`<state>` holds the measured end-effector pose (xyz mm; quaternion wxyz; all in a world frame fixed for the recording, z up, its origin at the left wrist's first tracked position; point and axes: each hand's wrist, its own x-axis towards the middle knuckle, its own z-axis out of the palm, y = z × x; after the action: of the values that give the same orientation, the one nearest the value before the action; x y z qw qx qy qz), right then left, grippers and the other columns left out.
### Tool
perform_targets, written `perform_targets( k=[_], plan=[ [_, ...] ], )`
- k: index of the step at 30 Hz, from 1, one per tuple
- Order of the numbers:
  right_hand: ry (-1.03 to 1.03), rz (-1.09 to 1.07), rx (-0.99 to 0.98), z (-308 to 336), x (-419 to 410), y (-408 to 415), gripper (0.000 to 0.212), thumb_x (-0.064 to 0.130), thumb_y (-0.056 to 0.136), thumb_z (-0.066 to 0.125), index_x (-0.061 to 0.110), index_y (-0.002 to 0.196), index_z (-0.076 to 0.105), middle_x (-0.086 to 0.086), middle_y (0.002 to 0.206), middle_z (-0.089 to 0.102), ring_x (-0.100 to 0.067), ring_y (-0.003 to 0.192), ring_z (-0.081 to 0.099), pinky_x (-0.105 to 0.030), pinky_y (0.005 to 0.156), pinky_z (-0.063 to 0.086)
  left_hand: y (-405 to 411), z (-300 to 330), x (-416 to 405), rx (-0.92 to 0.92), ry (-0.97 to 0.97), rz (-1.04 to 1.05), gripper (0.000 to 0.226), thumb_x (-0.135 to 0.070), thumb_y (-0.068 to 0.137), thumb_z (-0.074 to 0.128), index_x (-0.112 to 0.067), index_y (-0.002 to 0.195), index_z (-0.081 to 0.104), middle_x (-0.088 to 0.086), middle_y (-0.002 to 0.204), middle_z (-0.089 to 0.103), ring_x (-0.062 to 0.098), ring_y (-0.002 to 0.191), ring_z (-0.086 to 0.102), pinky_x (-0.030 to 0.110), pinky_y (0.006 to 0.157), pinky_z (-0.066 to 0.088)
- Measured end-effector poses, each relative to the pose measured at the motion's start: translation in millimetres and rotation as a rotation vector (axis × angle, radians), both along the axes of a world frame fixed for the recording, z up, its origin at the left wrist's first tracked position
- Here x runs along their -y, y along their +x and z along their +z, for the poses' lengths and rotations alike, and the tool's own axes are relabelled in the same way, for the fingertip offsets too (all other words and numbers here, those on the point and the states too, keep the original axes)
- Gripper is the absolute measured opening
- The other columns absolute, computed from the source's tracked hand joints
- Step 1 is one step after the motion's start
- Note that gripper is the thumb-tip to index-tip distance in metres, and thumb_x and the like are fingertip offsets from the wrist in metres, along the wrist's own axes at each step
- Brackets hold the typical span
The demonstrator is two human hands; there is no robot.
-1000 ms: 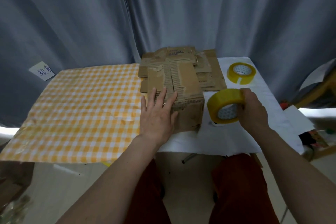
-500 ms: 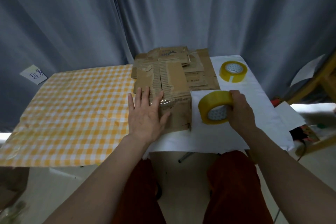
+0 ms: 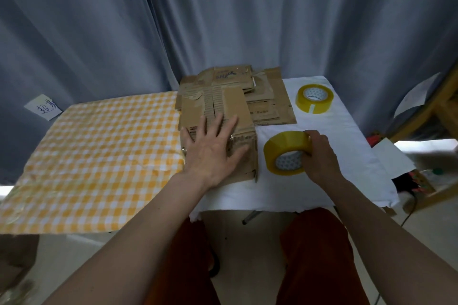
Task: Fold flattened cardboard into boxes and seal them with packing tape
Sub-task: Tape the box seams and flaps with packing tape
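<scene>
A folded brown cardboard box (image 3: pixel 244 111) stands near the front edge of the table. My left hand (image 3: pixel 210 153) lies flat with spread fingers on its top and front edge. Just right of the box, my right hand (image 3: pixel 319 153) grips a roll of yellow packing tape (image 3: pixel 282 151), held on edge over the white cloth. Behind the box lies a stack of flattened cardboard (image 3: pixel 267 96).
A second yellow tape roll (image 3: pixel 314 98) lies flat at the back right of the white cloth (image 3: pixel 352 136). A yellow checked cloth (image 3: pixel 99 151) covers the table's left part. Grey curtains hang behind. A paper note (image 3: pixel 43 107) sits at far left; wooden furniture (image 3: pixel 436 111) stands right.
My left hand has slid a little leftward and back across the box top. The right hand keeps the tape roll beside the box. The camera view has shifted.
</scene>
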<state>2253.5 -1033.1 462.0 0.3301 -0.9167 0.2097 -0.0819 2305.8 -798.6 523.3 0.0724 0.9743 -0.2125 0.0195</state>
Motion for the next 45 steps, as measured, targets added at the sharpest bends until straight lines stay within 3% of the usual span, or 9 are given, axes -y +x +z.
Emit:
perform_targets(
  k=[6, 10, 14, 20, 29, 34, 38, 41, 45],
  plan=[
    [0.059, -0.015, 0.008, 1, 2, 3, 0.049, 0.005, 0.087, 0.055, 0.015, 0.133, 0.041, -0.017, 0.121, 0.045, -0.035, 0.106, 0.051, -0.038, 0.081, 0.041, -21, -26, 4, 0.326, -0.291, 0.247, 0.093, -0.045, 0.068, 0.08, -0.014, 0.143, 0.035, 0.023, 0.156, 0.016, 0.039, 0.146, 0.007, 0.058, 0.117, 0.005],
    [0.09, -0.059, 0.016, 3, -3, 7, 0.044, 0.006, 0.087, 0.057, 0.009, 0.128, 0.041, -0.018, 0.121, 0.042, -0.035, 0.105, 0.05, -0.035, 0.077, 0.04, -24, -23, 27, 0.32, -0.487, 0.375, 0.082, -0.037, 0.062, 0.08, -0.017, 0.135, 0.049, 0.022, 0.156, 0.015, 0.042, 0.145, 0.008, 0.058, 0.116, 0.009],
    [0.083, -0.013, 0.016, 4, -7, 9, 0.041, 0.004, 0.085, 0.06, 0.006, 0.122, 0.042, -0.017, 0.12, 0.043, -0.032, 0.104, 0.05, -0.032, 0.074, 0.038, 7, 10, 7, 0.057, -0.836, 0.72, 0.075, -0.049, 0.078, 0.053, -0.012, 0.142, 0.04, 0.015, 0.149, 0.037, 0.032, 0.138, 0.032, 0.044, 0.113, 0.026],
    [0.195, 0.122, 0.01, 3, -20, 8, 0.036, 0.0, 0.08, 0.062, 0.012, 0.108, 0.042, -0.004, 0.094, 0.05, -0.021, 0.085, 0.05, -0.028, 0.061, 0.037, 53, 16, -44, -0.602, -1.038, 0.658, 0.035, -0.043, 0.084, 0.069, -0.016, 0.106, 0.064, 0.002, 0.095, 0.068, 0.015, 0.075, 0.063, 0.026, 0.057, 0.046],
    [0.435, 0.166, 0.087, -6, -70, -22, 0.043, 0.004, 0.08, 0.067, 0.018, 0.115, 0.046, -0.004, 0.108, 0.053, -0.02, 0.098, 0.051, -0.028, 0.073, 0.042, 111, 25, -47, -0.409, -1.136, 0.36, 0.023, -0.029, 0.074, 0.082, -0.018, 0.093, 0.074, 0.007, 0.107, 0.071, 0.021, 0.101, 0.066, 0.038, 0.096, 0.052],
    [0.497, 0.157, 0.064, -16, -105, -14, 0.047, 0.008, 0.08, 0.07, 0.023, 0.109, 0.037, -0.003, 0.109, 0.048, -0.016, 0.099, 0.049, -0.015, 0.064, 0.039, 116, 12, -50, -0.273, -1.257, 0.53, 0.082, -0.038, 0.076, 0.08, -0.018, 0.144, 0.039, 0.005, 0.132, 0.052, 0.018, 0.116, 0.057, 0.033, 0.1, 0.048],
    [0.473, 0.149, 0.097, -21, -121, -8, 0.048, 0.009, 0.076, 0.073, 0.021, 0.107, 0.038, -0.004, 0.107, 0.049, -0.017, 0.098, 0.052, -0.02, 0.067, 0.044, 34, -12, -44, -0.119, -1.53, 0.892, 0.065, -0.052, 0.088, 0.059, -0.008, 0.132, 0.041, 0.003, 0.116, 0.054, 0.019, 0.109, 0.055, 0.032, 0.092, 0.046],
    [0.389, 0.177, 0.104, -19, -124, -3, 0.052, 0.014, 0.072, 0.079, 0.021, 0.103, 0.038, 0.001, 0.1, 0.046, -0.004, 0.083, 0.047, -0.01, 0.059, 0.039, -40, -35, -25, -0.494, -1.495, 0.696, 0.076, -0.068, 0.074, 0.066, -0.014, 0.123, 0.043, -0.002, 0.089, 0.062, 0.018, 0.092, 0.064, 0.039, 0.089, 0.053],
    [0.324, 0.254, 0.062, -25, -123, -4, 0.05, 0.02, 0.072, 0.08, 0.018, 0.102, 0.04, -0.001, 0.101, 0.044, -0.008, 0.085, 0.048, -0.012, 0.057, 0.037, -43, -45, -3, -0.742, -1.654, 0.724, 0.081, -0.021, 0.079, 0.079, -0.029, 0.143, 0.029, -0.002, 0.094, 0.067, 0.021, 0.092, 0.069, 0.041, 0.088, 0.056]
  ],
)
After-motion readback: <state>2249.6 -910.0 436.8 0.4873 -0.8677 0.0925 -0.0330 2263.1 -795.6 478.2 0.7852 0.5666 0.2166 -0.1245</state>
